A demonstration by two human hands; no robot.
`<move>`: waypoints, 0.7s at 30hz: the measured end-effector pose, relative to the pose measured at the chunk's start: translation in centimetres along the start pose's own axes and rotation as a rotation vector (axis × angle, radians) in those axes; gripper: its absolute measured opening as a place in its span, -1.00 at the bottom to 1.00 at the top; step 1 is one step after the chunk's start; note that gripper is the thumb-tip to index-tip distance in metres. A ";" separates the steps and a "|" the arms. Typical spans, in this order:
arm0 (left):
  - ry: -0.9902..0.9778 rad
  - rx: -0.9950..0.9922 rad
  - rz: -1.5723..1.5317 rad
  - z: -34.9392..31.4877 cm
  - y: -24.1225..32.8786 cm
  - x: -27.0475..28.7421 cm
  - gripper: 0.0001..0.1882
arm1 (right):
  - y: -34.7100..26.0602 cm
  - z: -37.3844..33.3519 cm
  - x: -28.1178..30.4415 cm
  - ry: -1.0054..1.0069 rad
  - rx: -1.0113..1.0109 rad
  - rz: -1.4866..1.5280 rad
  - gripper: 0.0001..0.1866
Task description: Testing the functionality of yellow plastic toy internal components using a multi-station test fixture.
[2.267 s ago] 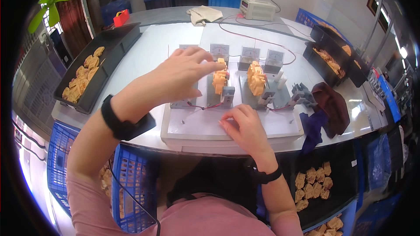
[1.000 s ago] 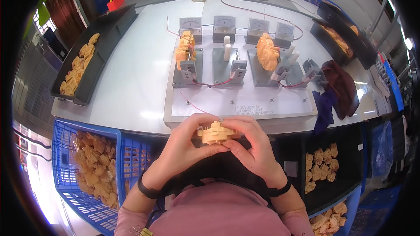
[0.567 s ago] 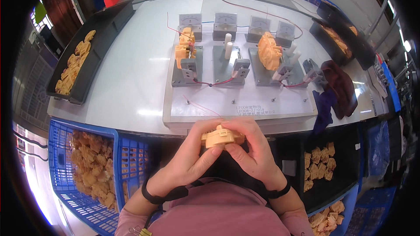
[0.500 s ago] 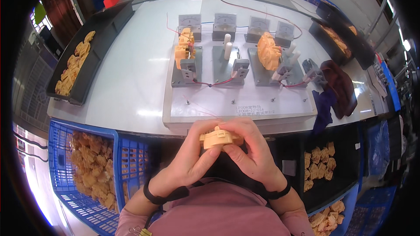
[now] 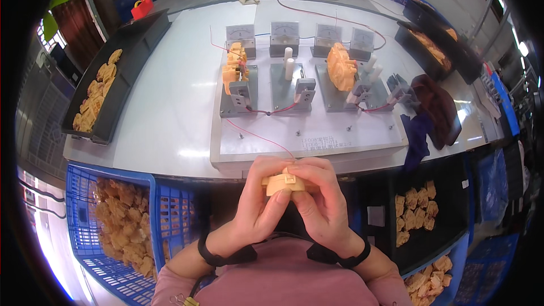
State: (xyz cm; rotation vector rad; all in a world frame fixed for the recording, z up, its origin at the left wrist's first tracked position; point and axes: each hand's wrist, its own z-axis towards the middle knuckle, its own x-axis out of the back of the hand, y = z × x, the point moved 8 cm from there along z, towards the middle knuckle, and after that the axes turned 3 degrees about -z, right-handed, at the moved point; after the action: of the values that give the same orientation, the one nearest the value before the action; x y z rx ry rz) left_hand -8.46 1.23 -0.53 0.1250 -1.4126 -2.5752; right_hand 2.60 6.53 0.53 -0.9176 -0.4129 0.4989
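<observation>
Between my two hands, just off the table's near edge, is a cream-orange plastic housing point(image 5: 285, 183). My left hand point(image 5: 258, 198) grips its left side, thumb against the near face and fingers over the top. My right hand point(image 5: 320, 198) closes on the right side in the same way, hiding much of the part. Ahead lies a white test board point(image 5: 260, 144) with grey fixtures. Similar orange plastic parts sit upright in the left fixture point(image 5: 234, 71) and the right fixture point(image 5: 341, 68). The middle fixture point(image 5: 286, 96) shows only its white posts.
Panel meters point(image 5: 284, 37) line the board's back. A long black tray point(image 5: 116, 85) of parts lies left; dark cloths point(image 5: 433, 113) lie right. Below the table, a blue crate point(image 5: 150, 209) of bagged parts stands left, a black bin point(image 5: 447, 215) right. A thin red wire point(image 5: 258, 136) crosses the board.
My hands keep hold of the housing, which has turned slightly so its small tab sits more to the right. The whole view has shifted a little.
</observation>
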 end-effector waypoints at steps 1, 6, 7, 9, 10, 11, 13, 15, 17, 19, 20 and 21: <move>0.000 0.015 -0.006 0.0 -0.2 0.0 -0.58 | 0.5 -0.1 0.0 0.004 -0.045 0.034 -0.65; -0.087 0.215 -0.073 -0.4 -2.5 -0.8 -0.59 | 1.1 -0.2 2.4 -0.047 -0.069 -0.090 -0.63; -0.094 0.225 -0.074 -0.5 -2.8 -0.9 -0.59 | 1.2 -0.3 3.0 -0.059 -0.100 -0.086 -0.63; -0.138 0.064 0.193 -0.4 -2.1 -1.0 -0.58 | 0.7 -0.7 3.4 -0.141 -0.088 -0.281 -0.62; -0.163 0.083 0.188 -0.5 -2.6 -1.2 -0.58 | 0.7 -1.0 3.5 -0.146 -0.105 -0.277 -0.61; -0.164 0.029 0.222 -0.5 -2.5 -1.4 -0.56 | 0.5 -1.1 3.8 -0.128 -0.110 -0.274 -0.61; -0.176 -0.025 0.252 -0.3 -2.8 -1.6 -0.54 | 0.7 -1.4 3.8 -0.159 -0.133 -0.263 -0.61; -0.177 -0.119 0.317 -0.1 -2.8 -1.9 -0.54 | 0.7 -1.3 4.0 -0.155 -0.110 -0.301 -0.61; -0.182 -0.131 0.306 0.2 -3.2 -2.1 -0.54 | 0.7 -1.0 4.4 -0.149 -0.083 -0.345 -0.62; -0.185 -0.141 0.288 0.5 -3.4 -2.5 -0.54 | -0.2 -0.7 4.6 -0.156 0.030 -0.473 -0.63; -0.179 -0.161 0.283 0.6 -3.4 -2.8 -0.54 | -0.2 -0.6 4.8 -0.154 0.010 -0.485 -0.63; -0.170 -0.176 0.260 0.7 -3.4 -3.0 -0.54 | -0.6 -0.5 4.9 -0.162 0.036 -0.491 -0.63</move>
State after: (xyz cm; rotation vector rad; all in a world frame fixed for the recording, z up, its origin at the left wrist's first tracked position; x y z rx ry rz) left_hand -6.10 4.18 -3.05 -0.2911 -1.1572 -2.5217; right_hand 7.04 8.69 1.40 -0.7101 -0.7500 0.1290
